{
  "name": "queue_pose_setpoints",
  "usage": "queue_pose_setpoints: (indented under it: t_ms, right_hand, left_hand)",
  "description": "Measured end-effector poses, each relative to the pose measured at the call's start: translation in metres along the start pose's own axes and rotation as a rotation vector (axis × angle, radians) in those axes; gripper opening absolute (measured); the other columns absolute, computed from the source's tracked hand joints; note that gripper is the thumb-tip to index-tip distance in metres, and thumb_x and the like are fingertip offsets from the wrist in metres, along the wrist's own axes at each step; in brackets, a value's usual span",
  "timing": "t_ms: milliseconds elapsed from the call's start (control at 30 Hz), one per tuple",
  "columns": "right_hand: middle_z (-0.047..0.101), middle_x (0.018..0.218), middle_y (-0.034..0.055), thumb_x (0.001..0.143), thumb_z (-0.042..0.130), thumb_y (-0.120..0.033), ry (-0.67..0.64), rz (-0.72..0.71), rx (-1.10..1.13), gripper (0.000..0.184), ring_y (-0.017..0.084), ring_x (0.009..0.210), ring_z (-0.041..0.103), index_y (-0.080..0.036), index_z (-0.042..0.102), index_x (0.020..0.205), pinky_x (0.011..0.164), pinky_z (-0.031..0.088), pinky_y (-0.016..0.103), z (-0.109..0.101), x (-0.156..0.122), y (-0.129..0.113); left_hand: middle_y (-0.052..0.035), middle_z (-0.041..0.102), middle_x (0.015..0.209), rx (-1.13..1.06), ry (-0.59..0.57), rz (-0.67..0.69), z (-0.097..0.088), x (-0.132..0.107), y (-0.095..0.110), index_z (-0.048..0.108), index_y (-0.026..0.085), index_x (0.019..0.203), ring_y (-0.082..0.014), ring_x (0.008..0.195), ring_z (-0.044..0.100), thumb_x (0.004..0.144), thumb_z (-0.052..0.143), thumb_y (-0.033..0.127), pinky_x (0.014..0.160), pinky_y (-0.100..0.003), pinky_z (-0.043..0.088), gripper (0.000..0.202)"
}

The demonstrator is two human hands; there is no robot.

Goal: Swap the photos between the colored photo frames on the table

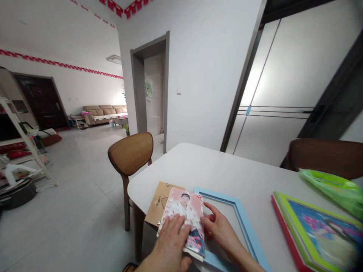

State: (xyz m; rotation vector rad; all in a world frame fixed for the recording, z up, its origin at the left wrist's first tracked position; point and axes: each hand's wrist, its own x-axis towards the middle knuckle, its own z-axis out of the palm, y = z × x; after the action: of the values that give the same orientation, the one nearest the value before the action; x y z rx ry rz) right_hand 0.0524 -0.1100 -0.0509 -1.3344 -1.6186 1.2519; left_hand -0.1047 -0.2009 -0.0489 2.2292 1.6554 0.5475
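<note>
A printed photo (185, 211) in pink tones lies on the white table (227, 170), overlapping the left side of a light blue picture frame (241, 215). My left hand (171, 241) rests flat on the photo's lower part, fingers stretched out. My right hand (219, 228) lies beside the photo's right edge, inside the blue frame's opening, with its fingers extended and touching the photo's edge. A brown frame backing board (157, 204) with metal clips sits under the photo at the table's left edge.
A red and green framed picture (312, 234) lies at the right, with a green plastic bag (334, 189) behind it. Wooden chairs stand at the table's left (130, 155) and far right (326, 156). A white shelf rack (19, 151) stands at the far left.
</note>
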Motion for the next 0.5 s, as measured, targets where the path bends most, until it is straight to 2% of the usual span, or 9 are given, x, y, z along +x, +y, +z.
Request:
queue_pose_setpoints:
  t_ms: [100,167,233,300,400,500]
  right_hand:
    - [0.043,0.044,-0.0097,0.06,0.05,-0.027,0.003,0.013,0.206,0.061,0.009,0.037,0.042,-0.013,0.035,0.118,0.038,0.033,0.019,0.009,-0.001,-0.012]
    - [0.044,0.046,-0.0097,0.059,0.053,-0.028,0.002,0.013,0.314,0.066,0.009,0.038,0.043,-0.015,0.031,0.12,0.038,0.035,0.019,0.011,-0.005,-0.027]
    - [0.048,0.049,-0.0087,0.058,0.056,-0.03,0.01,0.006,0.364,0.071,0.01,0.04,0.045,-0.017,0.029,0.122,0.039,0.037,0.02,0.011,-0.01,-0.044]
    - [0.053,0.055,-0.0058,0.058,0.057,-0.034,0.029,-0.006,0.393,0.073,0.012,0.045,0.05,-0.018,0.029,0.123,0.043,0.042,0.023,0.011,-0.016,-0.06]
    - [0.06,0.071,0.0013,0.062,0.055,-0.044,0.07,0.003,0.423,0.068,0.016,0.059,0.057,-0.019,0.032,0.121,0.056,0.049,0.029,0.011,-0.023,-0.07]
    - [0.062,0.089,0.009,0.063,0.053,-0.048,0.118,0.073,0.418,0.062,0.021,0.076,0.06,-0.016,0.041,0.115,0.063,0.05,0.031,0.009,-0.023,-0.055]
  left_hand:
    - [-0.0109,0.029,0.134,0.006,-0.015,0.052,0.005,0.005,-0.004,0.033,0.021,0.125,-0.0288,0.123,0.022,0.056,0.063,0.024,0.101,-0.047,0.014,0.076]
    - [-0.0121,0.027,0.135,0.024,0.03,0.071,0.005,0.007,-0.005,0.03,0.02,0.127,-0.0292,0.123,0.021,0.056,0.061,0.021,0.1,-0.048,0.014,0.078]
    - [-0.0114,0.027,0.135,0.013,0.135,0.079,-0.001,0.008,-0.001,0.029,0.02,0.127,-0.0283,0.124,0.02,0.062,0.056,0.021,0.1,-0.048,0.014,0.07]
    - [-0.01,0.033,0.132,-0.059,0.27,0.121,-0.009,0.009,0.005,0.033,0.019,0.126,-0.0248,0.122,0.026,0.071,0.047,0.02,0.101,-0.043,0.019,0.056]
    - [-0.0093,0.049,0.119,-0.357,0.526,0.138,-0.019,0.016,0.016,0.044,0.017,0.118,-0.0197,0.112,0.042,0.079,0.037,0.022,0.097,-0.033,0.03,0.04]
    - [-0.01,0.058,0.108,-0.862,0.758,-0.076,-0.014,0.03,0.026,0.053,0.015,0.107,-0.0217,0.102,0.051,0.081,0.04,0.035,0.09,-0.033,0.038,0.035]
